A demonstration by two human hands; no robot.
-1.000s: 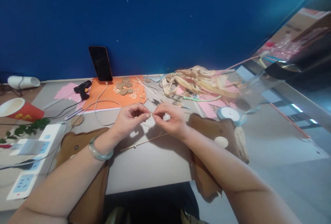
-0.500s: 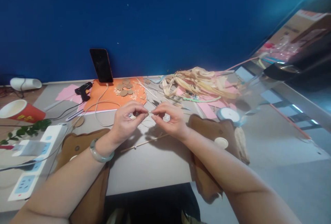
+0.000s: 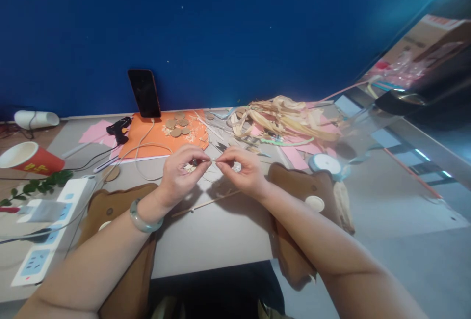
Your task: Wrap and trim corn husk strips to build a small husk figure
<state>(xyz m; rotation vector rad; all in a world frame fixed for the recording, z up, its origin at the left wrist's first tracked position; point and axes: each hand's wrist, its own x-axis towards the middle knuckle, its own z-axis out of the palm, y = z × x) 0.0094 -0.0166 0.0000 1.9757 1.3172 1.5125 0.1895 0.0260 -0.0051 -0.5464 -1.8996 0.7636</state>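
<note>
One tiny pale piece is sitting between pinching fingertips, the left hand gripping from nine o'clock, the right hand from three; delicate fingertip work seems underway, probably calling next for steady, light pressure.

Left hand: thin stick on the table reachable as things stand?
Likely yes: the thin stick lies close by on the table, its left end uncovered. The left hand seems to pinch a tiny pale piece, though, so it would probably have to let go first.
</note>
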